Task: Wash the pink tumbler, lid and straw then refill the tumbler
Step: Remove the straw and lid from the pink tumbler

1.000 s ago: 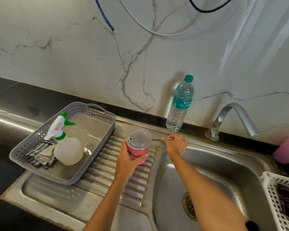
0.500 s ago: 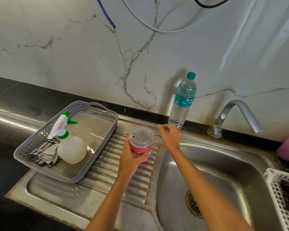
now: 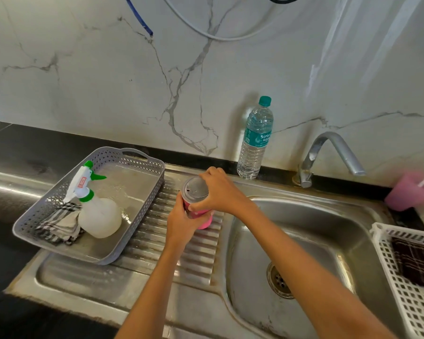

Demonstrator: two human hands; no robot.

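Gripping the pink tumbler (image 3: 205, 223) low with the left hand (image 3: 181, 226) over the ribbed drainboard (image 3: 171, 255); clasping the rim of its lid (image 3: 194, 189) with the right hand (image 3: 220, 192). Possibly resting on the ridges, base hidden. Just beside: grey tray (image 3: 142, 211) holding spray bottle (image 3: 98, 216).

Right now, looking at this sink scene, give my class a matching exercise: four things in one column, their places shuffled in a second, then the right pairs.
Things
1. spray bottle
2. water bottle
3. pink tumbler
4. dark cloth

Places
a. in the white basket
b. gripped by the left hand, with the right hand round its lid
c. in the grey tray
d. upright by the wall

Pairs: 1-c, 2-d, 3-b, 4-a
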